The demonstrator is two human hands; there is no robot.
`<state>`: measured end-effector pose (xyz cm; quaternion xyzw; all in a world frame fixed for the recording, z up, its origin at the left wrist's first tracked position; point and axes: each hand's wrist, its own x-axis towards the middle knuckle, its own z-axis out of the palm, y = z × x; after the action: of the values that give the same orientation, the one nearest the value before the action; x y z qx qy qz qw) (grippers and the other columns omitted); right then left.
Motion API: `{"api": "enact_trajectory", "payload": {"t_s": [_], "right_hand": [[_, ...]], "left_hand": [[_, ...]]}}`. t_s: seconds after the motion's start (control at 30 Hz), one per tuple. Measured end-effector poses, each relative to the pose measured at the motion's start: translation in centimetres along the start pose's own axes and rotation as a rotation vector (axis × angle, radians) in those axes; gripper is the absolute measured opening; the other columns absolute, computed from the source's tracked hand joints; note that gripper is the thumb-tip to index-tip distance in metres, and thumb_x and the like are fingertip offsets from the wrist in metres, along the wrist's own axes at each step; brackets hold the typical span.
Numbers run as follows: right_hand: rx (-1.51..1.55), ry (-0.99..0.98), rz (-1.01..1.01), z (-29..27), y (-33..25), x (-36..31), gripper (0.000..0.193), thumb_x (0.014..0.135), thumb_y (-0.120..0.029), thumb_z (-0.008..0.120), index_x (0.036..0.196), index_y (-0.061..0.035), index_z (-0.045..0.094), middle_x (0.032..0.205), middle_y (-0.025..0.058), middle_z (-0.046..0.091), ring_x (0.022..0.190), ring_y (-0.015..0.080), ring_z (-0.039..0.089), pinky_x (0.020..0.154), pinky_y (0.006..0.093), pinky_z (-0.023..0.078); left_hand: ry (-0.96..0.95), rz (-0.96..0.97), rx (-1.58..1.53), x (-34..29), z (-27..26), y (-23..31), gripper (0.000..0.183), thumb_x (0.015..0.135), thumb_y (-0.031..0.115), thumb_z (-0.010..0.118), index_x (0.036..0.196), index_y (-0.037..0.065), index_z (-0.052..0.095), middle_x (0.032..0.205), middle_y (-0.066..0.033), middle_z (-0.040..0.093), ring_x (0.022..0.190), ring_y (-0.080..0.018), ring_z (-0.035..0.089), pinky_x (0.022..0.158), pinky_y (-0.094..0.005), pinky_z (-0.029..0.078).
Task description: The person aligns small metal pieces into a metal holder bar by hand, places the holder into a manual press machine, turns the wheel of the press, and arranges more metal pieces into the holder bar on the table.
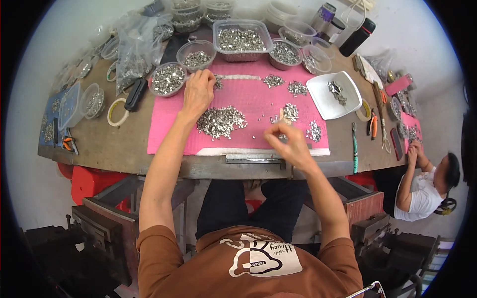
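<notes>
My left hand (199, 92) reaches to the far left of the pink mat (174, 126), fingers bent together beside a small heap of metal bits (218, 82). Its fingertips are partly covered, so what they hold is hidden. Low over the mat's right half, my right hand (293, 147) has thumb and forefinger drawn into a pinch; anything between them is too small to name. Just beyond it lies a heap of shiny metal pieces (290, 112). A larger pile of silvery metal pieces (221, 122) spreads between my hands, with a few loose bits to its right.
Clear tubs of metal pieces (168, 79) line the mat's far side, near a large rectangular tub (242, 51). A white tray (323, 103) stands right, pliers (372, 126) beyond it. Left are a tape roll (118, 112) and a black tool (135, 95). Another person (422, 191) sits far right.
</notes>
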<state>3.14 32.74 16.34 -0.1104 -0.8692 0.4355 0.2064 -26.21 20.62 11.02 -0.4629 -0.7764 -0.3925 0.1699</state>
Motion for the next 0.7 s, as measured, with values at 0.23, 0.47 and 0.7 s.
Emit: {"api": "enact_trajectory", "payload": {"t_s": [0.23,0.47,0.7], "right_hand": [[-0.024,0.073,-0.105,2.8,-0.4,-5.5,0.008,0.087,0.001,0.073,0.093,0.0021,0.068,0.096,0.0116,0.07,0.09,0.0242,0.068,0.08,0.0345,0.052],[-0.175,0.123,-0.18,3.5,-0.7,-5.7,0.01,0.084,-0.002,0.077,0.092,-0.0013,0.07,0.095,0.008,0.07,0.09,0.0246,0.066,0.084,0.0363,0.046],[-0.269,0.165,-0.257,4.2,-0.8,-5.8,0.014,0.08,-0.001,0.078,0.092,-0.0036,0.069,0.093,0.0064,0.068,0.088,0.025,0.065,0.083,0.0371,0.045]], "left_hand": [[0.005,-0.031,-0.087,-0.3,0.7,0.1,0.012,0.09,0.004,0.068,0.1,0.001,0.064,0.092,-0.0155,0.064,0.08,-0.0329,0.064,0.072,-0.0422,0.051],[-0.006,-0.081,-0.117,-0.7,-0.3,0.8,0.011,0.09,0.007,0.07,0.1,0.003,0.072,0.092,-0.015,0.067,0.084,-0.0336,0.066,0.076,-0.0426,0.052],[-0.024,-0.117,-0.189,-1.3,-1.9,3.1,0.011,0.091,0.006,0.067,0.1,0.001,0.071,0.093,-0.0165,0.068,0.086,-0.0361,0.068,0.077,-0.0438,0.054]]}}
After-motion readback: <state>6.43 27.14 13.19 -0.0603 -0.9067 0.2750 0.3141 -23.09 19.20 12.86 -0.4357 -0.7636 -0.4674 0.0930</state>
